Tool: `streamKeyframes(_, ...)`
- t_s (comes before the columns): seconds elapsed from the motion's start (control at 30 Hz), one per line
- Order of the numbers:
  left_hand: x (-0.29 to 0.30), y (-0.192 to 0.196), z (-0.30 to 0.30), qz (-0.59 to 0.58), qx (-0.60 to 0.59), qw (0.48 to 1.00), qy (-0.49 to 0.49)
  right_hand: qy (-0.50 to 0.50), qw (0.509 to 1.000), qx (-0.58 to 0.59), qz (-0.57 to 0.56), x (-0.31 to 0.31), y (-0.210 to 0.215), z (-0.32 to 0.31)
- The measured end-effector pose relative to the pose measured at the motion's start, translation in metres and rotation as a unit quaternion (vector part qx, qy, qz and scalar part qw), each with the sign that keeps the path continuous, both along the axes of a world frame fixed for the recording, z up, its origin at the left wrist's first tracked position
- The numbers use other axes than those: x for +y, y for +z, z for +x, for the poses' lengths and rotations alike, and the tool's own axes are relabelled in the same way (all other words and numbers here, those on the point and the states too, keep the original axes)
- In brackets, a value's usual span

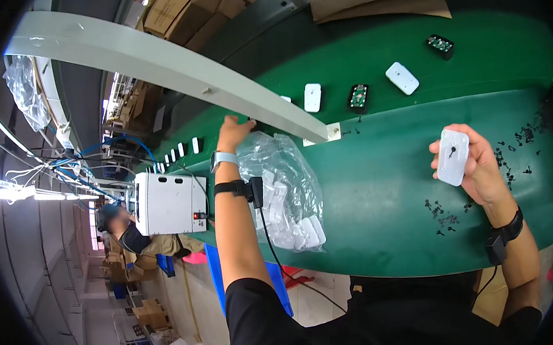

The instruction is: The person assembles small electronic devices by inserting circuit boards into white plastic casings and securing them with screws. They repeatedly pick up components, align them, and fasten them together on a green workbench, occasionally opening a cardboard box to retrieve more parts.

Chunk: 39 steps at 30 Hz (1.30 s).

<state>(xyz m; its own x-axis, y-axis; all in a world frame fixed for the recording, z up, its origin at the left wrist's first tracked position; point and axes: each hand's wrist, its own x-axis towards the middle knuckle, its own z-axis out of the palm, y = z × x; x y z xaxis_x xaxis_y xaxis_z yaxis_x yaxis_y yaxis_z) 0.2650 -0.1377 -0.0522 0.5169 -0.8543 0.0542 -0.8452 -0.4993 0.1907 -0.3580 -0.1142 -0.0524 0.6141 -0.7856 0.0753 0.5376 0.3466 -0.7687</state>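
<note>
My right hand (479,163) is closed around a white oblong plastic cover (453,157), held up over the green mat. A small black part (453,152) shows at the middle of the cover's face. My left arm stretches far forward, past a clear plastic bag (299,171) with white covers (278,201) in it. At its end my left hand (236,132) is by the slanted post, fingers drawn together near a small dark thing (252,121) that I cannot make out. Small black parts (441,211) lie scattered near my right hand.
A pale metal post (219,90) slants across to a bracket on the mat (380,184). On the green belt (364,57) lie white covers (312,97) and black housings with circuit boards (358,96). A white machine (171,202) stands left; a person (133,237) sits beyond it.
</note>
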Motion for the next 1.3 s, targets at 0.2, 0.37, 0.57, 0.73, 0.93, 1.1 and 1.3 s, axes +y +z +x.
streamKeyframes(0.2,-0.012,-0.011,0.003,-0.064,-0.064,0.989,-0.116,-0.023,1.0,-0.011,-0.002,-0.008,0.0,-0.012)
streamKeyframes(0.37,0.053,0.084,-0.089,-0.317,0.215,0.924,-0.016,-0.018,0.998,-0.059,-0.002,-0.009,0.003,-0.017)
streamKeyframes(0.57,0.125,0.131,-0.267,-0.39,0.492,0.766,-0.135,0.011,0.996,-0.088,0.002,-0.007,-0.002,-0.013)
streamKeyframes(0.73,0.105,0.082,-0.388,-0.225,0.632,0.717,-0.19,-0.004,0.999,-0.044,-0.01,-0.003,0.002,-0.012)
streamKeyframes(0.93,0.073,0.075,-0.453,-0.17,0.553,0.781,-0.234,-0.049,0.998,0.01,-0.026,0.001,0.009,-0.012)
streamKeyframes(1.1,0.063,0.068,-0.461,-0.177,0.542,0.789,-0.23,-0.067,0.997,0.015,-0.026,-0.002,0.007,-0.016)
streamKeyframes(1.3,0.064,0.067,-0.461,-0.189,0.512,0.799,-0.254,-0.089,0.995,0.013,-0.041,-0.001,0.001,-0.01)
